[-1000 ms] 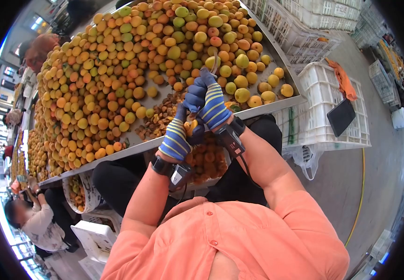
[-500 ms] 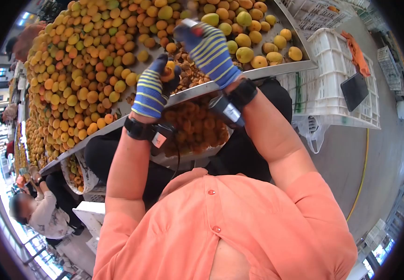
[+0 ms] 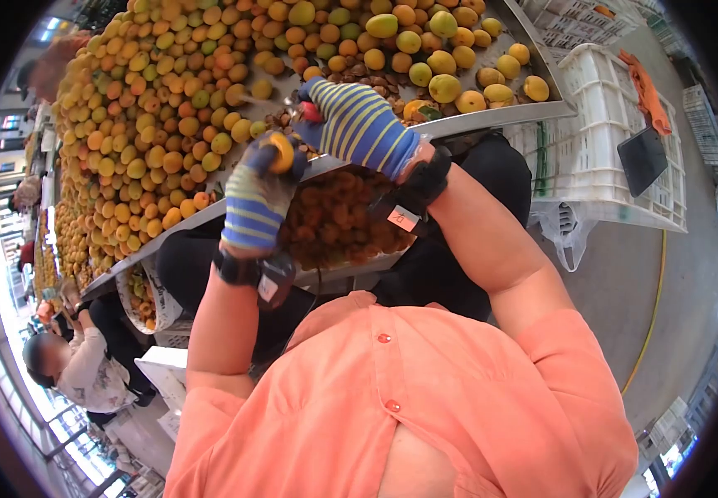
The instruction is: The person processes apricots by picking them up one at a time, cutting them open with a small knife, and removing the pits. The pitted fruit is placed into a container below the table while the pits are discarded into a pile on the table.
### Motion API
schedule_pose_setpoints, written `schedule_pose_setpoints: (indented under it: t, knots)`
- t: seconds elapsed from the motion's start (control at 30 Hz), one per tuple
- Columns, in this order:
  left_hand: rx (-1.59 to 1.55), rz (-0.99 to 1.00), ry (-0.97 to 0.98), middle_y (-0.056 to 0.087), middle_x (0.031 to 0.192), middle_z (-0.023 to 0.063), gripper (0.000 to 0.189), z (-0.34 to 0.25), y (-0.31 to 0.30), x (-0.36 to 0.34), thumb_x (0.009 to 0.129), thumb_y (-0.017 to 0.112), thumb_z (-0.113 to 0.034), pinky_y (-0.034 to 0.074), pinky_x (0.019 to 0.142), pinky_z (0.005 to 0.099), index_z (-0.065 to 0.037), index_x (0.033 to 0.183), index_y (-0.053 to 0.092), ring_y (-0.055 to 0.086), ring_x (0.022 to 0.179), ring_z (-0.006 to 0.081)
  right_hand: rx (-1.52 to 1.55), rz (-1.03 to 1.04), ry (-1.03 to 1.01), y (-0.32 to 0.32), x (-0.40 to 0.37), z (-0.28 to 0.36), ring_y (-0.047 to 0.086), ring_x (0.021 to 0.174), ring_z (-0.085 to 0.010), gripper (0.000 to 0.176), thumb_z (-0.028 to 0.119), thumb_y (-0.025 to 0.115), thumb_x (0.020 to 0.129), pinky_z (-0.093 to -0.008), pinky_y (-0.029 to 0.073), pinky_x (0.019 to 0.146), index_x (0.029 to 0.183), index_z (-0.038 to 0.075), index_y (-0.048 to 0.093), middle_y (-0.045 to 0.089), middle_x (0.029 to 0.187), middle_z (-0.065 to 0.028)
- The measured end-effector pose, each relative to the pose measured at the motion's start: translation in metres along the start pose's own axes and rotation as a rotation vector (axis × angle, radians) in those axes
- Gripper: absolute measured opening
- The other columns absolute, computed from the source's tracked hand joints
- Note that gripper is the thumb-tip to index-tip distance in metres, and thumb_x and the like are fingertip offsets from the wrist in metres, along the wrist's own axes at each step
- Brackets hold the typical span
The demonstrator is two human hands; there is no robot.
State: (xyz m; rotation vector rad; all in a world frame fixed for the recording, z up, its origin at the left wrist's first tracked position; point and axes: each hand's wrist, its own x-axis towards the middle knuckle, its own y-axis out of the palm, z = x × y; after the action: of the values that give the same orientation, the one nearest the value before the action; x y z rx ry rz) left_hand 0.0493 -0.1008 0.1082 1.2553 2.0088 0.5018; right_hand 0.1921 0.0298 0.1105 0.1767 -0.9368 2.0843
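My left hand (image 3: 257, 195), in a blue and yellow striped glove, is closed round an orange-yellow apricot (image 3: 281, 154) and slightly blurred. Just right of it and above, my right hand (image 3: 359, 124), gloved alike, grips a small tool with a red handle (image 3: 311, 110). A shiny metal part pokes out of that grip; its exact kind is too small and blurred to tell. Both hands are over the front edge of a metal table (image 3: 475, 124) heaped with apricots (image 3: 160, 108). Brown pits (image 3: 367, 79) lie behind my right hand. Below sits a container of opened apricots (image 3: 338, 220).
White plastic crates (image 3: 599, 158) stand on the right, with an orange glove (image 3: 645, 91) and a dark flat object (image 3: 641, 162) on them. A white bucket of fruit (image 3: 147, 299) is under the table's left edge. Another person (image 3: 89, 369) sits at the far left.
My left hand has come down towards me and turned, with the apricot in it. My right hand has moved down and left with the tool, closer to the fruit.
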Motion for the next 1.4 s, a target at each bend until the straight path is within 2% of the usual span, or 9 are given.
schedule_pose_setpoints:
  t: [0.2,0.37,0.47,0.77,0.87,1.0,1.13,1.23,1.4]
  knots:
    - [1.409,0.284,-0.209,0.061,0.082,0.0027,0.018,0.011,-0.046,-0.054,0.085,0.055,0.005,0.045,0.07,0.0212,0.0,0.101,0.06,0.052,0.075,0.0086,-0.133,0.173,0.119,-0.002,0.002,-0.005,0.063,0.076,-0.0366,0.027,0.029,0.065,0.079,-0.0442,0.051,0.068,0.091,0.004,0.061,0.065,0.078,-0.0185]
    - [2.292,0.421,-0.352,0.065,0.088,0.0212,0.03,0.023,-0.06,-0.049,0.074,0.063,-0.011,0.05,0.074,0.042,-0.004,0.103,0.065,0.061,0.085,0.0386,-0.178,0.307,0.105,0.011,-0.001,-0.014,0.064,0.083,-0.0361,0.029,0.029,0.066,0.079,-0.0435,0.05,0.073,0.093,0.004,0.062,0.066,0.085,-0.0184]
    - [2.487,0.47,-0.45,0.066,0.085,0.0201,0.031,0.026,-0.074,-0.039,0.075,0.063,-0.013,0.051,0.073,0.0417,-0.005,0.106,0.065,0.062,0.084,0.0377,-0.196,0.296,0.129,0.008,-0.002,-0.014,0.064,0.083,-0.0366,0.031,0.031,0.065,0.08,-0.0435,0.05,0.073,0.094,0.003,0.061,0.066,0.085,-0.0191]
    - [1.612,0.402,-0.23,0.065,0.107,0.0154,0.039,-0.024,-0.015,-0.052,0.087,0.06,-0.02,0.047,0.086,0.0329,0.001,0.119,0.057,0.062,0.098,0.0228,-0.236,0.173,0.236,0.001,0.008,-0.013,0.063,0.081,-0.0378,0.036,0.036,0.058,0.087,-0.0455,0.05,0.072,0.101,0.002,0.058,0.065,0.083,-0.0199]
    - [1.628,0.536,-0.11,0.066,0.103,0.0087,0.039,-0.048,0.024,-0.051,0.092,0.055,-0.02,0.046,0.086,0.0304,0.002,0.124,0.053,0.06,0.095,0.0174,-0.267,0.097,0.224,0.001,0.008,-0.016,0.063,0.08,-0.0383,0.034,0.036,0.058,0.088,-0.0462,0.049,0.07,0.101,0.005,0.058,0.065,0.082,-0.019]
    - [1.14,0.374,-0.285,0.065,0.098,0.0036,0.038,-0.076,0.058,-0.037,0.093,0.054,-0.021,0.047,0.077,0.0243,-0.002,0.126,0.053,0.058,0.083,0.0102,-0.223,0.038,0.322,-0.008,0.011,-0.016,0.063,0.08,-0.0388,0.03,0.035,0.057,0.088,-0.048,0.048,0.069,0.1,0.008,0.057,0.065,0.083,-0.0199]
    - [1.165,0.15,-0.013,0.064,0.09,0.0018,0.029,-0.099,0.051,0.013,0.092,0.057,-0.017,0.047,0.073,0.0224,-0.002,0.116,0.06,0.056,0.076,0.0076,-0.195,-0.085,0.296,-0.016,0.009,-0.016,0.062,0.078,-0.0386,0.032,0.037,0.057,0.088,-0.0479,0.047,0.067,0.097,0.007,0.057,0.065,0.078,-0.0186]
    - [1.319,0.019,0.3,0.067,0.092,0.006,0.027,-0.105,0.02,0.072,0.09,0.06,-0.018,0.048,0.074,0.0253,-0.002,0.113,0.062,0.06,0.079,0.0128,-0.215,-0.072,0.3,-0.022,0.01,-0.011,0.062,0.072,-0.0389,0.031,0.036,0.056,0.09,-0.0471,0.047,0.062,0.095,0.006,0.058,0.064,0.071,-0.0188]
    - [1.77,-0.091,0.409,0.066,0.106,0.0161,0.032,-0.108,-0.007,0.157,0.086,0.064,-0.018,0.049,0.082,0.0343,-0.004,0.114,0.061,0.064,0.094,0.0275,-0.256,-0.091,0.312,-0.022,0.01,-0.012,0.062,0.067,-0.0365,0.031,0.036,0.058,0.088,-0.0454,0.047,0.058,0.095,0.006,0.059,0.063,0.067,-0.0169]
